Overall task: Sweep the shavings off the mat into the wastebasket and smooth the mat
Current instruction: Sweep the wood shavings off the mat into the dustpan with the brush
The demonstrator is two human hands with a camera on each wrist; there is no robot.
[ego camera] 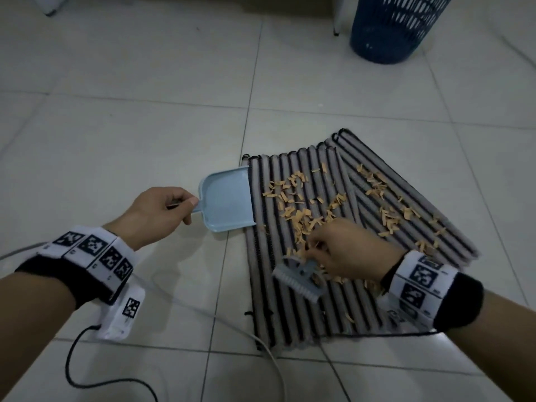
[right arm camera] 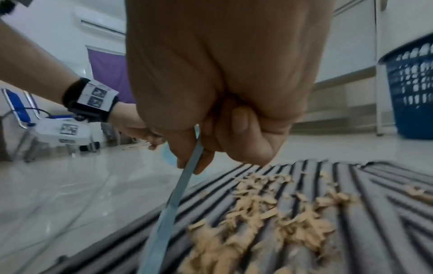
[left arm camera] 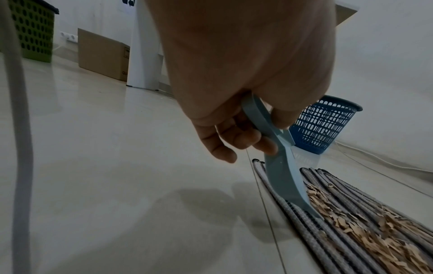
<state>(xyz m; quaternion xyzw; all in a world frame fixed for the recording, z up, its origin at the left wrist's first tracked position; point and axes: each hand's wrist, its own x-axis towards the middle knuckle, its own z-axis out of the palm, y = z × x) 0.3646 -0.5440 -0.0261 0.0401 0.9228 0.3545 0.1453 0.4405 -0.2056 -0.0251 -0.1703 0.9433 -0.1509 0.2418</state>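
A grey-and-black striped mat (ego camera: 293, 309) lies on the tiled floor, its right part folded over at an angle. Tan shavings (ego camera: 304, 204) are scattered over it, also seen as shavings (right arm camera: 257, 218) up close. My left hand (ego camera: 162, 208) grips the handle of a light blue dustpan (ego camera: 227, 198), whose open lip meets the mat's left edge; the dustpan (left arm camera: 281, 166) shows edge-on in the left wrist view. My right hand (ego camera: 342, 250) holds a small blue-grey brush (ego camera: 298, 278) by its handle, its bristles low over the mat. The blue wastebasket (ego camera: 391, 27) stands far back right.
Cables (ego camera: 87, 358) trail over the tiles near my left arm and along the mat's front edge. A white furniture leg (ego camera: 338, 15) stands next to the wastebasket. A cardboard box (left arm camera: 103, 55) and a green basket (left arm camera: 32, 31) sit against the far wall.
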